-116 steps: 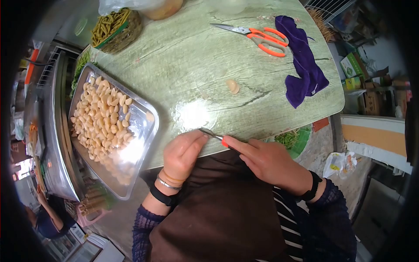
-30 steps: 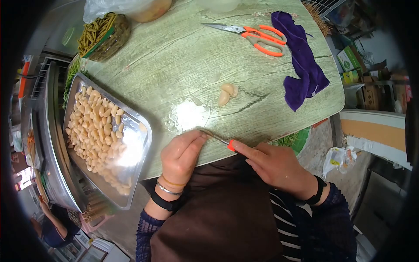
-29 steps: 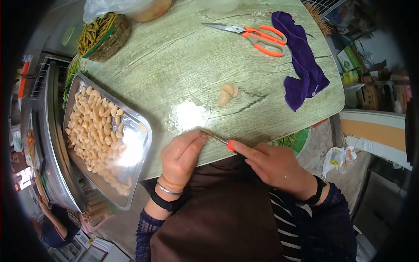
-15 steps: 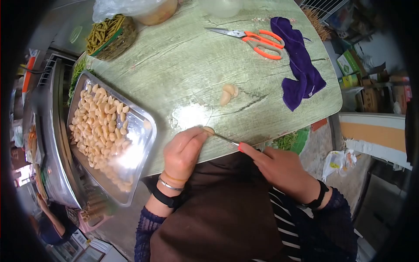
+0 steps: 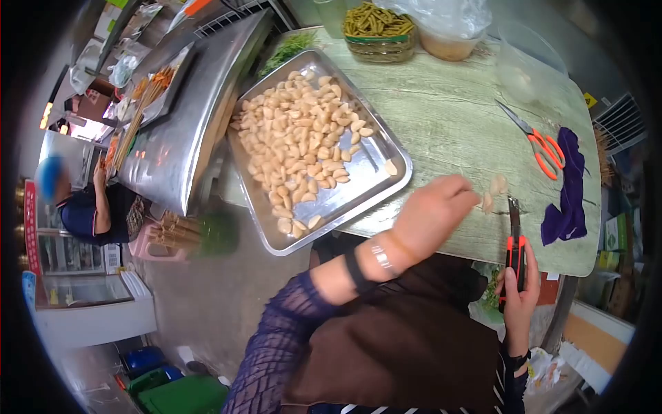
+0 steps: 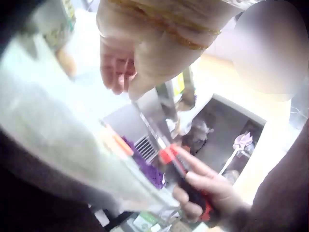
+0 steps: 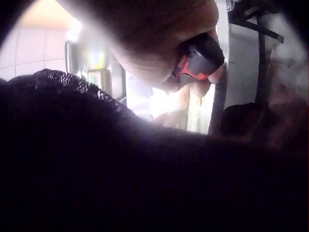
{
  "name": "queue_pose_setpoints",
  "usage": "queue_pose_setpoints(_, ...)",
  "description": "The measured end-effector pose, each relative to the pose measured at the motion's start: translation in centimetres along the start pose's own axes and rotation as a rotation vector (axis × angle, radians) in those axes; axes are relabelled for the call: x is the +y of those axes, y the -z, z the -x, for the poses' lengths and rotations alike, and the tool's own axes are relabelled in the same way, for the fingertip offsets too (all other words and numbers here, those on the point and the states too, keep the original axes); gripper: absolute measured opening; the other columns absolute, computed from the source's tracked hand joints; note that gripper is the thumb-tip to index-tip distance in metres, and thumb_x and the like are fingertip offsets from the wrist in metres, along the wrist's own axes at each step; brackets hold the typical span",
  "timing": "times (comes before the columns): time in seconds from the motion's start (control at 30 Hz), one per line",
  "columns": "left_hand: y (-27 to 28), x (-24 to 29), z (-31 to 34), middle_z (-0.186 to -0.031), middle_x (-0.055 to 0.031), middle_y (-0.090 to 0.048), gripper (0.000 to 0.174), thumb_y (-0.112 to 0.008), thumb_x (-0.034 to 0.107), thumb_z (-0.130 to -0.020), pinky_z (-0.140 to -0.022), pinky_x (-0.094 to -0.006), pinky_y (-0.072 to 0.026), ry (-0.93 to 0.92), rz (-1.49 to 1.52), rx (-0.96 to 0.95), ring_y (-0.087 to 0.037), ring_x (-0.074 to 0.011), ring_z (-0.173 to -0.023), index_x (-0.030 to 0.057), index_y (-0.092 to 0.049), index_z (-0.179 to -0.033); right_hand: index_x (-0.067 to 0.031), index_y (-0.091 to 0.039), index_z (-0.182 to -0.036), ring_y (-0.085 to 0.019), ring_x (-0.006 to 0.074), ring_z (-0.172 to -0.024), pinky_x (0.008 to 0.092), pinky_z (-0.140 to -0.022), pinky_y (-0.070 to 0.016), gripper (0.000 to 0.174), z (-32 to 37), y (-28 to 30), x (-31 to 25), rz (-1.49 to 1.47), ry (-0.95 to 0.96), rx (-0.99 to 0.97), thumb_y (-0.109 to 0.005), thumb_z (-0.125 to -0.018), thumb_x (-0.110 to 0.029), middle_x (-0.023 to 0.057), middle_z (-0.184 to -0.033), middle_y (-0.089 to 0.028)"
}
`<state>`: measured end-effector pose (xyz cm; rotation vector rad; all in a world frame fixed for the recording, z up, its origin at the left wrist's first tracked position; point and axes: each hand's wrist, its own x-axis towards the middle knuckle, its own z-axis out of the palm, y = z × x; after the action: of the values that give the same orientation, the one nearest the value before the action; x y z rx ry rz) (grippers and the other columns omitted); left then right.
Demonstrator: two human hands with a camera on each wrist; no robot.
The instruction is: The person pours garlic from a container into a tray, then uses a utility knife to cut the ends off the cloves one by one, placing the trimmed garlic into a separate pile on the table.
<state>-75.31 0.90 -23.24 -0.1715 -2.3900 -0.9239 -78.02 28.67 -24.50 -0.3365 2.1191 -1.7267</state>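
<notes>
In the head view my left hand (image 5: 434, 214) is over the table's front edge, right of the metal tray (image 5: 407, 172). Its fingers are bent toward the thumb; the palm is turned away and I cannot tell whether a piece is inside. My right hand (image 5: 520, 297) grips the red-and-black handle of a knife (image 5: 516, 228), its narrow metal blade pointing up. The left wrist view shows the knife's blade (image 6: 152, 128) just below the left fingers. Cream pieces (image 5: 296, 131) shaped like peeled garlic cloves fill much of the tray. A few similar pieces (image 5: 488, 202) lie on the table near the blade.
Orange-handled scissors (image 5: 541, 148) and a purple cloth (image 5: 569, 186) lie at the table's right. Along the back stand a tub of green pods (image 5: 379, 34), a bagged container (image 5: 452, 38) and a clear tub (image 5: 531, 65). Another person (image 5: 86, 214) stands at far left.
The head view has swung left, so the tray appears nearer the middle. The left hand has drawn apart from the blade, and the knife now points upward. Earlier, one cream piece became several on the table.
</notes>
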Motion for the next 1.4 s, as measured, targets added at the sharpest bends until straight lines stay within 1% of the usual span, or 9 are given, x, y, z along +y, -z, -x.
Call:
queue_pose_setpoints(0.23,19.6,-4.4,8.2,-0.085,-0.0119,-0.069,0.015,-0.078,0.000,-0.085,-0.066,-0.0330,-0.0549,0.390,-0.498,-0.001,-0.070,-0.0244,-0.075,0.0029,-0.074,-0.099,-0.0072,-0.037,-0.161,-0.055,0.0077,-0.069,0.0220,-0.063,-0.0478,0.058,-1.3,-1.3,1.7,-0.062,0.044,0.094,-0.056,-0.105,-0.008,0.0050,-0.092,-0.062)
queue_pose_setpoints(0.37,22.9,-4.9,11.7,-0.088,-0.0096,-0.069,0.015,-0.080,0.004,-0.079,-0.068,-0.0349,-0.0558,0.564,-0.567,-0.213,-0.070,-0.0272,-0.078,0.0054,-0.074,-0.093,-0.0077,-0.037,-0.160,-0.055,0.0076,-0.068,0.0212,-0.063,-0.0486,0.058,-1.6,-1.2,3.0,-0.081,0.082,0.121,-0.057,-0.106,-0.010,0.0044,-0.089,-0.062)
queue_pose_setpoints(0.47,22.3,-5.4,12.6,-0.092,-0.0069,-0.070,0.019,-0.081,0.007,-0.075,-0.071,-0.0379,-0.0572,0.382,-0.643,-0.327,-0.070,-0.0301,-0.083,0.0083,-0.074,-0.093,-0.0075,-0.038,-0.160,-0.055,0.0076,-0.068,0.0211,-0.063,-0.0490,0.058,-1.5,-1.1,2.6,-0.068,0.066,0.096,-0.058,-0.106,-0.011,0.0043,-0.088,-0.061)
queue_pose_setpoints(0.77,19.4,-7.6,10.8,-0.086,-0.0067,-0.069,0.020,-0.082,0.012,-0.078,-0.066,-0.0406,-0.0551,0.439,-0.737,-0.311,-0.069,-0.0307,-0.077,0.0083,-0.069,-0.092,-0.0071,-0.039,-0.159,-0.057,0.0079,-0.072,0.0226,-0.065,-0.0509,0.057,-1.7,-1.4,1.2,-0.037,0.018,0.064,-0.058,-0.106,-0.008,0.0044,-0.091,-0.062)
queue_pose_setpoints(1.0,19.0,-2.6,7.3,-0.088,-0.0065,-0.070,0.024,-0.083,0.001,-0.077,-0.070,-0.0325,-0.0562,0.393,-0.368,-0.121,-0.070,-0.0243,-0.078,0.0077,-0.071,-0.096,-0.0054,-0.040,-0.158,-0.060,0.0093,-0.077,0.0238,-0.066,-0.0529,0.057,-1.5,-1.1,1.5,-0.086,-0.012,0.050,-0.057,-0.104,-0.005,0.0070,-0.106,-0.066)
queue_pose_setpoints(1.1,14.5,0.6,4.8,-0.095,-0.0062,-0.073,0.022,-0.083,0.002,-0.079,-0.074,-0.0330,-0.0571,0.093,-0.236,-0.062,-0.071,-0.0253,-0.083,0.0079,-0.072,-0.097,-0.0059,-0.040,-0.159,-0.060,0.0100,-0.076,0.0247,-0.066,-0.0534,0.057,-1.7,-1.0,2.6,-0.155,0.014,-0.002,-0.057,-0.104,-0.004,0.0086,-0.111,-0.067)
queue_pose_setpoints(1.3,1.2,-1.0,2.8,-0.100,-0.0070,-0.073,0.020,-0.080,0.001,-0.080,-0.076,-0.0361,-0.0579,-0.047,-0.015,-0.164,-0.072,-0.0260,-0.090,0.0090,-0.074,-0.098,-0.0082,-0.042,-0.159,-0.062,0.0082,-0.080,0.0250,-0.068,-0.0543,0.062,-1.1,-1.8,-1.4,-0.079,-0.004,-0.192,-0.062,-0.100,0.000,0.0074,-0.115,-0.069)
queue_pose_setpoints(1.33,-0.2,-1.6,3.0,-0.098,-0.0065,-0.073,0.021,-0.079,0.000,-0.080,-0.074,-0.0351,-0.0587,-0.084,-0.025,-0.178,-0.072,-0.0256,-0.087,0.0095,-0.075,-0.099,-0.0090,-0.045,-0.157,-0.071,0.0164,-0.089,0.0298,-0.075,-0.0573,0.060,-0.9,-1.0,-2.3,0.024,-0.135,-0.275,-0.064,-0.100,-0.004,0.0110,-0.126,-0.070)
queue_pose_setpoints(1.4,-1.2,-1.4,3.2,-0.098,-0.0065,-0.072,0.023,-0.078,-0.001,-0.079,-0.071,-0.0338,-0.0591,-0.071,-0.048,-0.159,-0.072,-0.0253,-0.085,0.0095,-0.076,-0.100,-0.0099,-0.046,-0.156,-0.073,0.0251,-0.100,0.0330,-0.082,-0.0576,0.060,-0.6,-0.4,-1.5,0.174,0.043,-0.270,-0.064,-0.099,-0.007,0.0147,-0.130,-0.069)
